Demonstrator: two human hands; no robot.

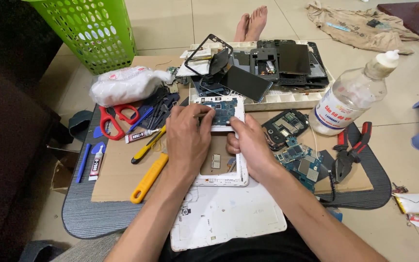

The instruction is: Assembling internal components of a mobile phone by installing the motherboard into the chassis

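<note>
Both hands are working on a white tablet frame (221,145) that is lying on the cardboard sheet (117,179) – the left hand (186,140) is pressing its fingertips on the blue circuit board (220,109) at the frame's top end. The right hand (252,145) is gripping the frame's right edge, fingers curled around it. Loose circuit boards (299,160) are lying just beside the right hand, and a yellow pry tool (149,178) is lying near the left one.

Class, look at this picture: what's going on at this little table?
A person is taking apart a white tablet frame on a sheet of cardboard. The left hand presses on the blue circuit board at the frame's top end, while the right hand grips the frame's right edge. The white back cover lies nearer the person. Red scissors, pliers and more boards lie around.
</note>
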